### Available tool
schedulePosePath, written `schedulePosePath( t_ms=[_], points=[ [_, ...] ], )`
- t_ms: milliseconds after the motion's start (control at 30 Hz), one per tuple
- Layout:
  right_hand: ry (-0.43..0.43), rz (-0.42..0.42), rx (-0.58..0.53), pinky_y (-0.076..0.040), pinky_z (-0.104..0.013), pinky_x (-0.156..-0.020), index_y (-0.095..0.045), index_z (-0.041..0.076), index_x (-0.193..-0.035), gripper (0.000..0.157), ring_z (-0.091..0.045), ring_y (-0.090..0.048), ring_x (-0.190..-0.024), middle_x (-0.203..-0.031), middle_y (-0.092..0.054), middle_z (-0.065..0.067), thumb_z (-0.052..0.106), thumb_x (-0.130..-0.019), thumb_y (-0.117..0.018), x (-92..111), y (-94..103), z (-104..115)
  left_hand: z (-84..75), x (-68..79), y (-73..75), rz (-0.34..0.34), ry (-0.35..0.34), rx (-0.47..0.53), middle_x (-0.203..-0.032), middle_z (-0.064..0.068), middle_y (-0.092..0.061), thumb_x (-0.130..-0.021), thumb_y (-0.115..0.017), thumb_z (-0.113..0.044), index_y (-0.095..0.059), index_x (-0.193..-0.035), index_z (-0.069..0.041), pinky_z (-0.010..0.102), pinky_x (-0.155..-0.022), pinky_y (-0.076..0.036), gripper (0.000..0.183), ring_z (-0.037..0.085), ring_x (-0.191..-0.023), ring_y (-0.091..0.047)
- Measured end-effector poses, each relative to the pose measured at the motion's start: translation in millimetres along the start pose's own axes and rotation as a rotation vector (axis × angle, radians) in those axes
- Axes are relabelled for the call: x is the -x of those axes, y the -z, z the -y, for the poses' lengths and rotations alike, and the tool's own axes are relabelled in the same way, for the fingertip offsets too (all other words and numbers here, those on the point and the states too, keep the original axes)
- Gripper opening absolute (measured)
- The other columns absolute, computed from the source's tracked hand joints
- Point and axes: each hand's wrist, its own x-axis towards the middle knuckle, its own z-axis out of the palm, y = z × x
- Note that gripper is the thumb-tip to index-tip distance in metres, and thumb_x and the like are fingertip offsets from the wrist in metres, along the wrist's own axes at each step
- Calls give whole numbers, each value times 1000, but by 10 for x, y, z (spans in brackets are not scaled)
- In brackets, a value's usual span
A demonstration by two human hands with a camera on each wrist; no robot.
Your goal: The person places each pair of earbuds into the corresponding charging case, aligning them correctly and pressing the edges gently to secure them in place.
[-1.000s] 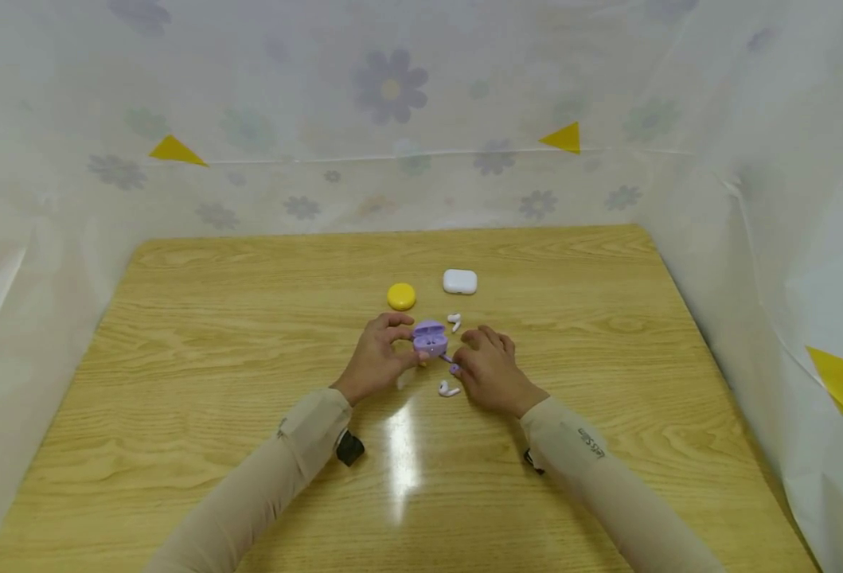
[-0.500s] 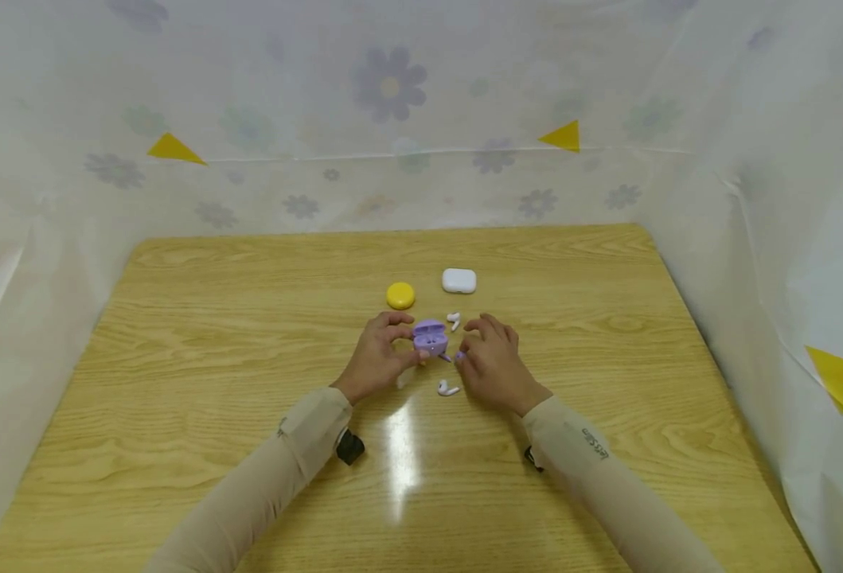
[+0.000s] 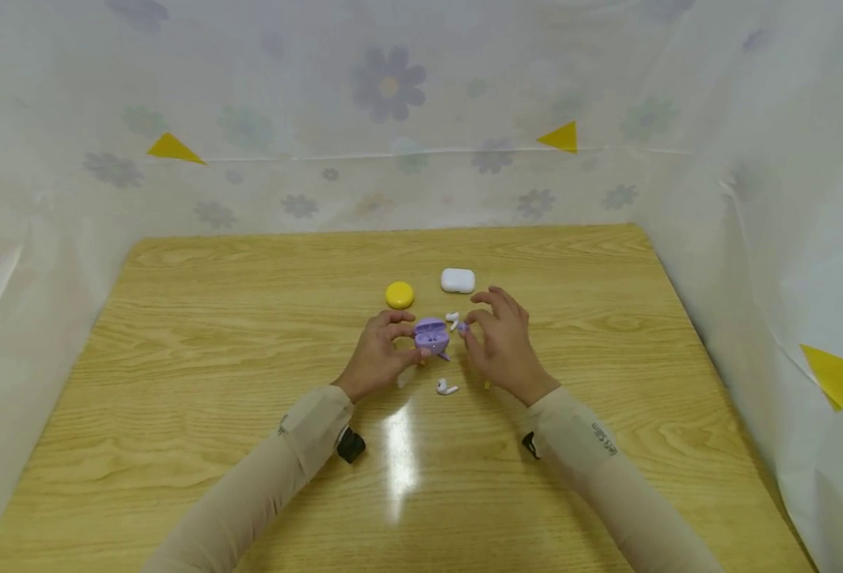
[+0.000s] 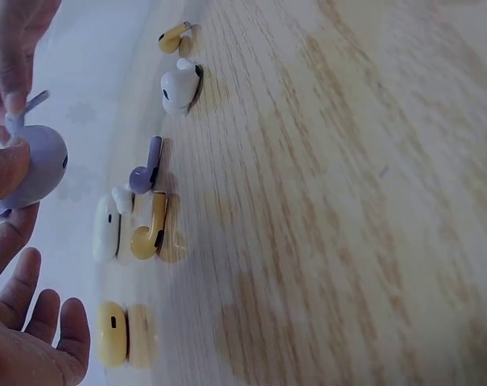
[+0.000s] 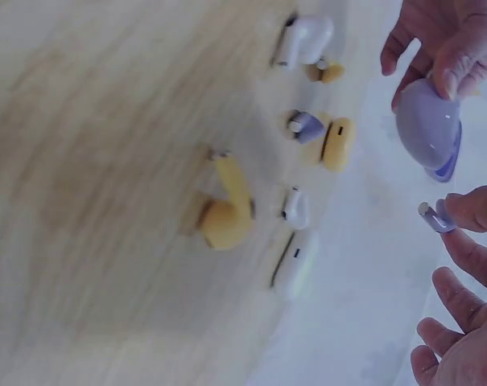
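Note:
My left hand [image 3: 381, 354] grips a purple earbud case [image 3: 431, 342] with its lid raised, held above the wooden table in both wrist views. Thumb and forefinger of my right hand [image 3: 503, 346] pinch a purple earbud [image 5: 438, 217], just to the right of the case. A second purple earbud [image 4: 146, 169] lies on the table, partly hidden under the case in the head view. White earbuds [image 3: 445, 387] rest in front of and behind the hands. Two yellow earbuds [image 4: 150, 233] also lie there, mostly covered by the hands in the head view.
Behind the hands stand a shut yellow round case [image 3: 400, 295] and a shut white case [image 3: 458, 280]. The wooden table [image 3: 213, 318] is bounded by flower-printed white sheeting [image 3: 392, 191] at the back and sides.
My right hand has moved away from me and slightly right, carrying the purple earbud it took from the table. My left hand stays with the case almost in place.

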Motion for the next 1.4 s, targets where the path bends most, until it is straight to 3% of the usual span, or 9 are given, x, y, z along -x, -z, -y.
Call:
schedulePosePath(
  t_ms=[267, 500, 967, 1400],
  points=[
    [44, -47, -61, -33, -65, -99, -67, -1, -86, 12, -45, -45, -126, -120, -59, -21, 6, -80, -74, -130, 68, 121, -14, -12, -1, -5, -40, 4, -128, 14, -57, -77, -78, -15, -72, -95, -2, 51, -108, -32, 23, 34, -123, -46],
    [50, -45, -81, -35, -64, -98, -69, -1, -84, 12, -45, -47, -125, -118, -61, -20, 5, -77, -76, -202, 22, 227, -42, -34, -4, -10, -26, -10, -127, 11, -57, -77, -78, -16, -72, -95, -1, 50, -109, -32, 24, 33, -124, -45],
    [99, -17, -114, -35, -64, -100, -69, -1, -85, 13, -43, -45, -129, -118, -62, -19, 8, -78, -76, -188, -79, 317, -47, -45, 10, -28, -91, -33, -127, 13, -57, -79, -77, -16, -73, -98, -1, 53, -108, -33, 25, 36, -124, -46],
    [116, -32, -119, -35, -62, -101, -69, -1, -86, 13, -41, -46, -128, -118, -62, -19, 7, -78, -76, -190, -113, 327, -32, -49, 7, -34, -107, -36, -125, 13, -58, -79, -77, -16, -73, -98, -2, 52, -107, -34, 23, 35, -124, -47]
  ],
)
